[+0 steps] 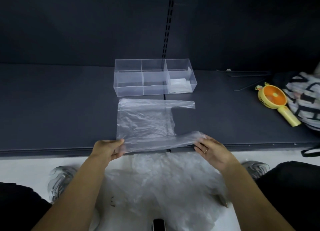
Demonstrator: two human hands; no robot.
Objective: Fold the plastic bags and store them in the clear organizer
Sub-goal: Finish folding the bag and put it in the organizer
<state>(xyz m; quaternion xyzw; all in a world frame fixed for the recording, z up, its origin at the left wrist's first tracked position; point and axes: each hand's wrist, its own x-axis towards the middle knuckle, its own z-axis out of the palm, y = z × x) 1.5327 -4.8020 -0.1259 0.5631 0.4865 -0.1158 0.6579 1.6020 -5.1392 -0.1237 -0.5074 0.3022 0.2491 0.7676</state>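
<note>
Dim, soft focus — wide-angle edge bowing

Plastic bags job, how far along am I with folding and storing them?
Early on. Done: some folded plastic lies in the right-end compartment of the clear organizer. In hand: one bag lies spread on the dark shelf, left hand and right hand holding its near edge raised. Left: fold and store it, then the heap of bags on the floor below.

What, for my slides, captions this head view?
The left hand and right hand pinch the plastic bag, clear organizer behind.
</note>
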